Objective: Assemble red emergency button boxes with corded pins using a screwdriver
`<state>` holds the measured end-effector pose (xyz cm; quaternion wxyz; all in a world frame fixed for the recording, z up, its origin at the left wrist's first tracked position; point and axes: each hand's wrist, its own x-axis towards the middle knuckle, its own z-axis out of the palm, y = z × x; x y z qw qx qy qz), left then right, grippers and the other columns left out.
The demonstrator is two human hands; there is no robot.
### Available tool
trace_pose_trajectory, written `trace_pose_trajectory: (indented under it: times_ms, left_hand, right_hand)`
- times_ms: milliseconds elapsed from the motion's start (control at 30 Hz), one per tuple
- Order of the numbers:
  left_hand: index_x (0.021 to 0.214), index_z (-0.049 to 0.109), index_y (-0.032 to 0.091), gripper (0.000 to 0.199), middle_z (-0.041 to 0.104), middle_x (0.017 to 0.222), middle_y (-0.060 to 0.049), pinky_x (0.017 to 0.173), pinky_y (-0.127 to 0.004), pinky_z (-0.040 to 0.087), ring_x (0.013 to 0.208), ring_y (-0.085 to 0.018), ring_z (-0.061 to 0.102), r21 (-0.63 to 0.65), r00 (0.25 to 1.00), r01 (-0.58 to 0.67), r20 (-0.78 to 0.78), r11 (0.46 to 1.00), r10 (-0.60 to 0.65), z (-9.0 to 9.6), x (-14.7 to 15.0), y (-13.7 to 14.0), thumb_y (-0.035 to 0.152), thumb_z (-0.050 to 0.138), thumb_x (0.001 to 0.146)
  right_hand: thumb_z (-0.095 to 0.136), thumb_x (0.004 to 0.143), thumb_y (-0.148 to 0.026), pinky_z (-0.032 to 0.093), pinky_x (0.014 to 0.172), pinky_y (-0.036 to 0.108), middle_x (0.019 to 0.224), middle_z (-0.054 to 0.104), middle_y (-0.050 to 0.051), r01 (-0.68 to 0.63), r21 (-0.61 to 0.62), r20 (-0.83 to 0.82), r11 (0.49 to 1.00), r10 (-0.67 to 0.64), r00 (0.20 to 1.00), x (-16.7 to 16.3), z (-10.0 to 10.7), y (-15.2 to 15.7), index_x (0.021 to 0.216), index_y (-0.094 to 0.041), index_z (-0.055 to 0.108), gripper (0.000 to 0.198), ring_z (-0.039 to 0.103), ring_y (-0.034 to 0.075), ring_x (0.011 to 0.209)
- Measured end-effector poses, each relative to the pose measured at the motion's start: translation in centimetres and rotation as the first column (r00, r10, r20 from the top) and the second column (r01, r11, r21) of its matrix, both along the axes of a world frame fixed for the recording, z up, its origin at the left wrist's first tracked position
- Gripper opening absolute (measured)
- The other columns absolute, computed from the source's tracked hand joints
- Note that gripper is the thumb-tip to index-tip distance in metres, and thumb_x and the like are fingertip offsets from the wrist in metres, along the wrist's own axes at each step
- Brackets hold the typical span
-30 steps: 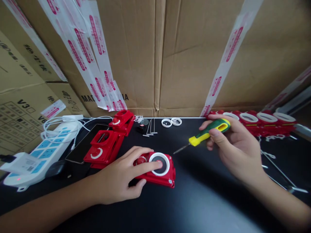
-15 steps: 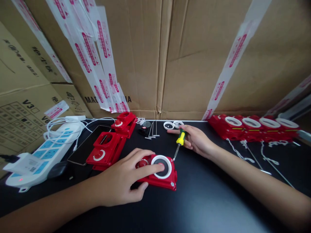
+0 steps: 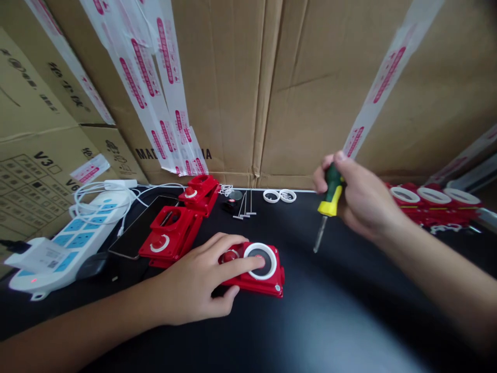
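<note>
My left hand [image 3: 205, 280] rests on a red plastic housing [image 3: 278, 290] lying on the black table and grips it. Its index finger presses the dark round disc [image 3: 263, 255] inside the white ring [image 3: 271, 275]. A red knob beside the ring is partly hidden by my fingers. A screw [image 3: 277, 287] shows at the housing's near right corner. To the right, my right hand [image 3: 363, 199] is closed round a screwdriver [image 3: 331, 199] with a green and yellow handle. The screwdriver's tip points down, apart from the housing.
Red housings [image 3: 163, 243] stand at left beside a phone [image 3: 128, 241] and a white power strip [image 3: 73, 243]. Several T-shaped metal rods [image 3: 244, 206] and two white rings [image 3: 272, 196] lie at the back. More red housings [image 3: 427, 204] line up at right. Cardboard [image 3: 233, 93] walls the back.
My right hand has lifted the screwdriver off the housing's far right corner and moved it right, where it now covers part of the right-hand row. My left hand keeps its hold.
</note>
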<state>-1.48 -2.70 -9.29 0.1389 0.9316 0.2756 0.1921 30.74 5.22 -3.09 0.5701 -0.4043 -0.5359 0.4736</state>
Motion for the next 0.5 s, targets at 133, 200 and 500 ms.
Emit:
trace_pose_trajectory:
  times_ms: [133, 200, 500]
  left_hand:
    - [0.156, 0.055, 0.032, 0.068, 0.052, 0.154, -0.013, 0.114, -0.050, 0.058, 0.136, -0.032, 0.060, 0.040, 1.000, -0.027, 0.017, 0.999, 0.026, -0.2, 0.0, 0.2, 0.010, 0.064, 0.093]
    - [0.156, 0.054, 0.032, 0.068, 0.053, 0.154, -0.013, 0.115, -0.051, 0.058, 0.136, -0.032, 0.061, 0.051, 0.999, -0.032, 0.022, 0.998, 0.031, -0.3, 0.0, 0.3, 0.010, 0.064, 0.093]
    - [0.165, 0.039, 0.027, 0.079, 0.053, 0.157, -0.013, 0.122, -0.052, 0.053, 0.142, -0.031, 0.057, -0.015, 0.997, -0.080, -0.001, 0.997, 0.080, -0.5, 0.0, 0.3, 0.014, 0.065, 0.092]
  right_hand:
    - [0.070, 0.104, -0.045, 0.047, 0.057, 0.027, 0.075, 0.054, -0.003, -0.181, 0.084, -0.003, 0.980, 0.182, 0.983, -2.9, 4.6, -3.1, 0.092, -0.027, 0.060, 0.024, 0.054, 0.014, 0.062]
    - [0.077, 0.099, -0.041, 0.038, 0.050, 0.024, 0.074, 0.052, -0.005, -0.219, 0.082, -0.103, 0.972, 0.227, 0.968, -4.7, 5.5, -4.2, 0.084, -0.024, 0.057, 0.031, 0.043, 0.009, 0.054]
    - [0.067, 0.097, -0.039, 0.017, 0.036, 0.024, 0.045, 0.030, -0.009, -0.305, 0.061, -0.298, 0.950, 0.309, 0.903, -7.2, 3.2, -3.2, 0.057, -0.024, 0.043, 0.050, 0.018, 0.007, 0.037]
